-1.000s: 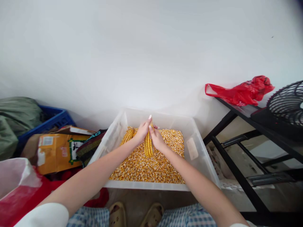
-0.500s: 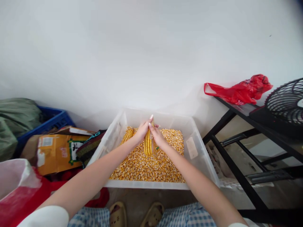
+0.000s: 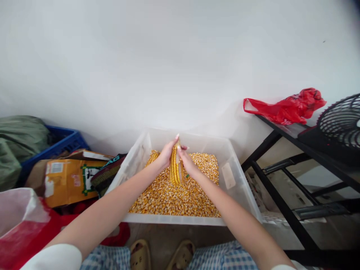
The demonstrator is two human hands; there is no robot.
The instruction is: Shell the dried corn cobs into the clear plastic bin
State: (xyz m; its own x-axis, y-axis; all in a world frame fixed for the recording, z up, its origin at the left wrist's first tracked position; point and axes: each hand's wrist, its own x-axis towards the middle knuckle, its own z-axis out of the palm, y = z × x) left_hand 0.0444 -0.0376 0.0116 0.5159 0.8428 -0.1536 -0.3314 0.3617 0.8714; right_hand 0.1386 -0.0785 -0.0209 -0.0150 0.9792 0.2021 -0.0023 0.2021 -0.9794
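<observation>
Between my hands is an ear of corn (image 3: 175,168), tilted lengthwise over the bin, with yellow kernels on its left side and a bare strip of cob on its right. My left hand (image 3: 168,152) is closed around its upper left side, thumb toward the far tip. My right hand (image 3: 186,159) grips it from the right, its fingers pressed against the upper part. Beneath lie loose corn kernels (image 3: 168,200) spread across a translucent plastic bin (image 3: 239,176). Another ear of corn (image 3: 153,157) rests on the kernels behind my left wrist, partly hidden.
On the left are a blue crate (image 3: 71,140) with a green bag (image 3: 22,146), an orange package (image 3: 70,180) and a red-and-white sack (image 3: 28,221). A black rack (image 3: 284,187) at right bears a red plastic bag (image 3: 292,107) and a fan (image 3: 341,120). A white wall stands behind.
My left hand has shifted slightly left and my hands are a little farther apart at the top, so more of the ear's upper part shows. Both still hold the ear.
</observation>
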